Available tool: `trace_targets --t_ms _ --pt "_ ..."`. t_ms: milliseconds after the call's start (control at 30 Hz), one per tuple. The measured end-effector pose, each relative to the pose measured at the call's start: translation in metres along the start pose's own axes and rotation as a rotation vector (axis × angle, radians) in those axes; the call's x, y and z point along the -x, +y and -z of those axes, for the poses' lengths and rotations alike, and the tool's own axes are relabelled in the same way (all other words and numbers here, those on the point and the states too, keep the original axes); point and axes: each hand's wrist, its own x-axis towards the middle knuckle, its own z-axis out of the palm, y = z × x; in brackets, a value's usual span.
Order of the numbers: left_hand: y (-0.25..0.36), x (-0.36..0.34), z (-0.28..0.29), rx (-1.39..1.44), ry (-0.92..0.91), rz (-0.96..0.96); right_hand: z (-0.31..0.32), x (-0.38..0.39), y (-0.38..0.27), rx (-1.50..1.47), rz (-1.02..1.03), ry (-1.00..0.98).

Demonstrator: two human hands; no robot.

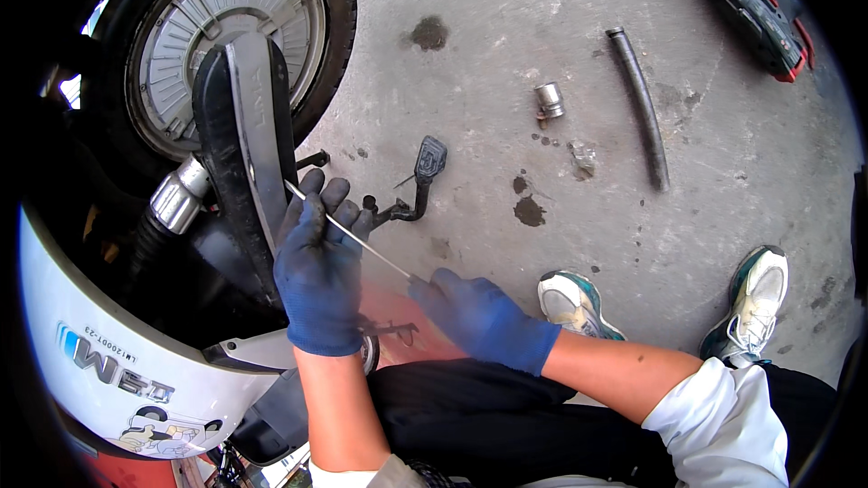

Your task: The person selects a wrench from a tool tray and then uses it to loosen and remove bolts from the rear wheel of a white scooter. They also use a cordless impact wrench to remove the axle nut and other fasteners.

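Observation:
My gloved left hand [321, 262] is curled around a thin metal rod [363, 243] beside the long black-and-grey wheel cover [255, 136] of a white scooter [108, 325]. The rod's upper tip reaches the cover's side. My gloved right hand [479, 316] grips the rod's lower end, hiding it. A spoked-pattern silver hub wheel [163, 54] with a black tyre stands behind the cover, and a chrome shock part [179, 192] sits to its left. A black bent pedal lever [428, 160] sticks out just right of my left hand.
On the stained concrete floor [479, 54] lie a socket [549, 101], a small crumpled piece [582, 160], a long metal tube [639, 104] and, at top right, a cordless power tool [750, 18]. Two white-and-teal shoes [759, 298] show at lower right, below my black trousers.

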Motion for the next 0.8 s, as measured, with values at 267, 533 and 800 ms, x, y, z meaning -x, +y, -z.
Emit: trace_targets --t_ms 267,533,800 --pt "-0.002 0.0 -0.009 0.0 0.065 -0.054 0.028 -0.007 0.0 0.081 0.0 -0.096" --pt "-0.005 0.0 -0.015 0.135 0.017 -0.084 0.048 -0.015 0.001 0.166 0.008 -0.134" --pt "-0.005 -0.001 -0.01 0.178 -0.109 -0.124 0.053 -0.014 0.001 0.157 0.065 -0.207"
